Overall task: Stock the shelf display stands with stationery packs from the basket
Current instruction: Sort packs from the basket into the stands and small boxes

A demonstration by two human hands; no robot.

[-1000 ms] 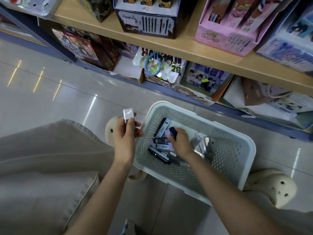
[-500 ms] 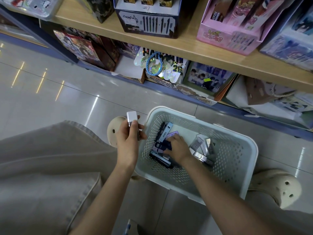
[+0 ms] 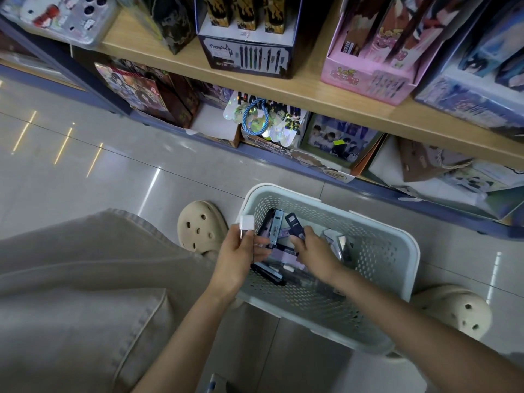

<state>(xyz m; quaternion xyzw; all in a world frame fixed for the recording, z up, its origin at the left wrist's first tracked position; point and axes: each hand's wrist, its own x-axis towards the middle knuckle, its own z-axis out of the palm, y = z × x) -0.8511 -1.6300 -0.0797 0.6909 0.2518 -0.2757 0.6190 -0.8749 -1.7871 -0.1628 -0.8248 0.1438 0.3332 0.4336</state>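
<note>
Dark pack (image 3: 294, 224) pinched by right hand (image 3: 314, 252) inside basket (image 3: 408, 251), just above loose packs (image 3: 279, 255) on basket bottom. Left hand (image 3: 236, 258) at basket's left rim, fingers curled round white pack (image 3: 246, 222). Basket on floor (image 3: 85, 165) between two cream clogs (image 3: 198, 225). Beyond basket, shelf (image 3: 312, 92) carries black display stand (image 3: 249, 56) and pink display stand (image 3: 365, 78).

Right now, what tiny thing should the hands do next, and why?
Probably lift the right hand straight up out of the basket. It pinches a dark pack whose top end is raised above the other packs, while the left hand holds a white pack by the basket's rim, so the dark one seems ready to come out.
</note>
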